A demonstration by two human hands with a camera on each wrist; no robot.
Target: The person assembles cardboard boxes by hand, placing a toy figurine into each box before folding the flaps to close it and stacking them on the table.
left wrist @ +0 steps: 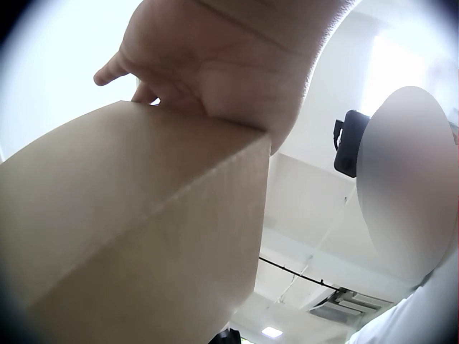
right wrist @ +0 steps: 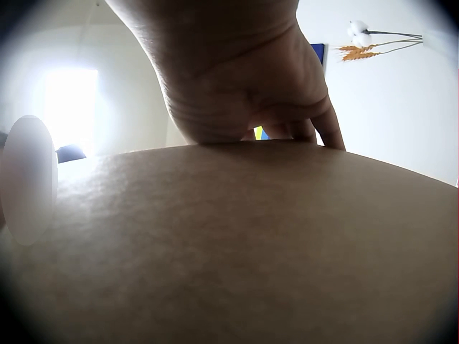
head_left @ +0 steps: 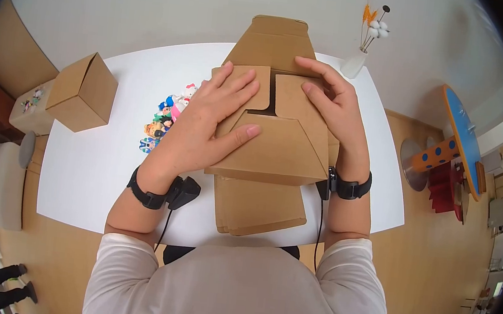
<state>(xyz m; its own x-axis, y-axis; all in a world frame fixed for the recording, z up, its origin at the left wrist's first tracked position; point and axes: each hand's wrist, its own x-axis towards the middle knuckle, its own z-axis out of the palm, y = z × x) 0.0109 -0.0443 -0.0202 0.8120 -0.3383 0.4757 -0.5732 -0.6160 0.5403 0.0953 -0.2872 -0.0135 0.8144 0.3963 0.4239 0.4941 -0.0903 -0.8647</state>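
In the head view a brown cardboard box [head_left: 276, 153] stands on the table with its two side flaps and its front flap folded inward. A dark gap shows between the left side flap [head_left: 257, 87] and the right side flap [head_left: 292, 94]. The back flap [head_left: 270, 39] sticks out toward the wall. My left hand [head_left: 216, 113] lies spread over the left side flap, its thumb on the front flap. My right hand [head_left: 339, 108] rests on the right side, thumb on that flap and index finger reaching to the back flap. Both wrist views show the palms over the box's edges.
Several small colourful figurines [head_left: 163, 120] sit left of the box. Another cardboard box [head_left: 83, 93] stands at the table's left. Flat cardboard [head_left: 261, 210] extends below the box's front edge. A white vase [head_left: 354, 65] with dried stems stands at the back right corner.
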